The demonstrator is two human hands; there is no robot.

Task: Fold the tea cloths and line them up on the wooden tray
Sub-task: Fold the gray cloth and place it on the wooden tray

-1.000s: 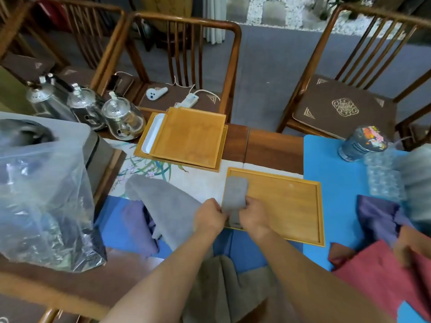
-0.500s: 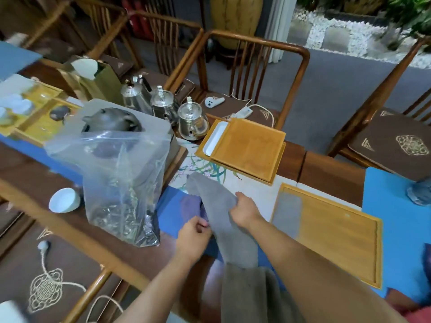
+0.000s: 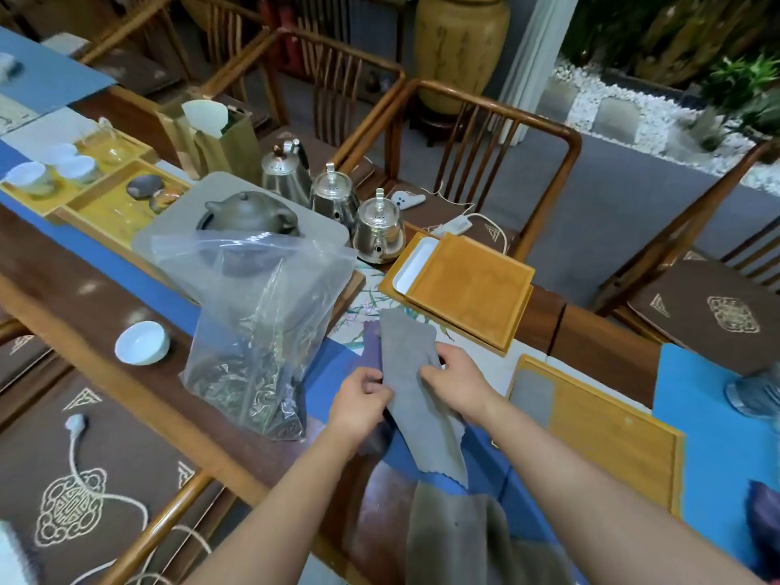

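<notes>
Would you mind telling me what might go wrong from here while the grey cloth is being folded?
1. The grey cloth, held by the left hand and right hand, trails over the table edge, so a fold could come out uneven.
2. The plastic bag stands close to the left hand and might get knocked.
3. The folded cloth already on the wooden tray could shift when the next one lands beside it.

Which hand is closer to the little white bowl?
Left. The left hand grips the grey cloth on the side facing the white bowl; the right hand grips its far side.
</notes>
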